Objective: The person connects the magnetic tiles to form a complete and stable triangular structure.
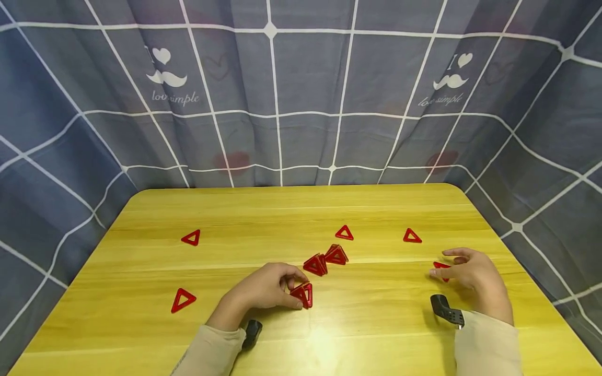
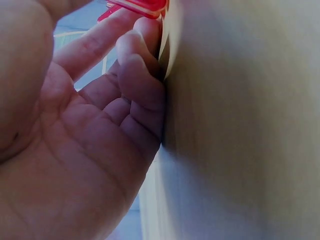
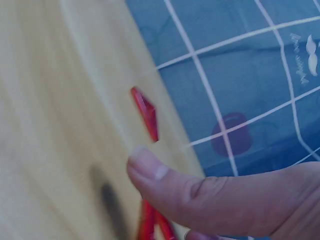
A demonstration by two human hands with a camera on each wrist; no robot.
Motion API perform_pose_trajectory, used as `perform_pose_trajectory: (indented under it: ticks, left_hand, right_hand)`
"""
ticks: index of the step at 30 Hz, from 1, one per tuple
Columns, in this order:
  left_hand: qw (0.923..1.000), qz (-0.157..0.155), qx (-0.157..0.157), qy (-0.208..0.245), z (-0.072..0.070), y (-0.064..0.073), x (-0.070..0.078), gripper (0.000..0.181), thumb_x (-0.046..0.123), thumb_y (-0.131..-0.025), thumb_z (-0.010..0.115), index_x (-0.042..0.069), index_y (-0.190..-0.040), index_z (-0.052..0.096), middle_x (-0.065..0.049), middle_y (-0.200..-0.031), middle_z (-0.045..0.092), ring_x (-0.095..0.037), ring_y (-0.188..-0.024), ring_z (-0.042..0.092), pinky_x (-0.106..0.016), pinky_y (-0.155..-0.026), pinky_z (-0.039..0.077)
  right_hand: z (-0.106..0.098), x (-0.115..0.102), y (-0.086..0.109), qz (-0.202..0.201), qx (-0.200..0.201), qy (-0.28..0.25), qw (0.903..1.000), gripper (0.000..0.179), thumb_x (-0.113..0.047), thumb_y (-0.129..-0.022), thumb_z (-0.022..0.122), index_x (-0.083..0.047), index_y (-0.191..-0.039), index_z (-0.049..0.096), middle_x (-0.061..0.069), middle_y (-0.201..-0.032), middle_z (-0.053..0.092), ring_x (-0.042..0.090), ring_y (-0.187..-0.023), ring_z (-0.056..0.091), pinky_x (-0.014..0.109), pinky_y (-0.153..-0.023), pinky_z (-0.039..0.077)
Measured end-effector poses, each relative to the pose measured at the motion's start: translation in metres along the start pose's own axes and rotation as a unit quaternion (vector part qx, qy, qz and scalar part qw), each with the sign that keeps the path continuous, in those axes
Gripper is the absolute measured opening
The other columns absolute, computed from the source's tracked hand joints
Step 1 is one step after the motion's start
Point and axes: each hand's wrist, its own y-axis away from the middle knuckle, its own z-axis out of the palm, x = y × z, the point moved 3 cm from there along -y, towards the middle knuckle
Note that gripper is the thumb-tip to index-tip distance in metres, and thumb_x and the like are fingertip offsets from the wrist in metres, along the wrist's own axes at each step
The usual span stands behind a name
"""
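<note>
My left hand (image 1: 270,287) pinches a small stack of red triangle frames (image 1: 307,295) near the middle of the table, thumb at the near side and fingers at the far side. In the left wrist view, red edges (image 2: 145,6) show at the fingertips, while the other fingers curl against the wood. Over at the right, my right hand (image 1: 475,271) reaches around a red triangle frame (image 1: 438,265) lying on the table, thumb and forefinger spread apart. The right wrist view has the thumb (image 3: 175,187) in front of that triangle, partly hiding it.
Two more stacks of triangles (image 1: 315,265), (image 1: 336,255) lie just beyond my left hand. Single triangles lie at the back (image 1: 345,233), back right (image 1: 412,236), back left (image 1: 192,238) and left (image 1: 182,301). A grey checked curtain (image 1: 305,141) surrounds the wooden table (image 1: 263,214).
</note>
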Motion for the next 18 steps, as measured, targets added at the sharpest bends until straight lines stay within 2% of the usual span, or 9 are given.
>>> perform_pose_trajectory:
  ticks: [4,9,18]
  left_hand:
    - [1.0,0.001,0.001,0.0,0.0,0.0,-0.001,0.038,0.019,-0.08,0.088,0.014,-0.115,0.072,-0.004,-0.087,0.058,-0.011,-0.064,0.045,-0.026,-0.058,0.041]
    - [1.0,0.004,0.002,0.002,0.001,0.0,-0.002,0.038,0.02,-0.08,0.088,0.014,-0.114,0.072,-0.003,-0.087,0.058,-0.01,-0.064,0.046,-0.025,-0.058,0.041]
    - [1.0,0.001,0.004,0.0,0.0,-0.001,-0.003,0.037,0.02,-0.08,0.088,0.016,-0.113,0.072,-0.001,-0.086,0.059,-0.01,-0.066,0.047,-0.026,-0.06,0.042]
  right_hand:
    - [0.003,0.006,-0.005,0.005,-0.001,-0.012,0.9999,0.094,-0.043,-0.07,0.093,0.007,-0.137,0.051,0.034,-0.133,0.047,0.046,-0.112,0.044,0.055,-0.092,0.039]
    - [0.007,0.005,-0.005,0.0,0.005,-0.017,0.9998,0.076,-0.032,-0.075,0.091,0.009,-0.129,0.057,0.024,-0.117,0.062,0.037,-0.103,0.05,0.044,-0.084,0.039]
    - [0.01,-0.004,-0.007,-0.001,-0.009,0.007,0.9999,0.057,-0.024,-0.081,0.086,0.007,-0.123,0.064,0.017,-0.104,0.066,0.037,-0.099,0.051,0.055,-0.09,0.038]
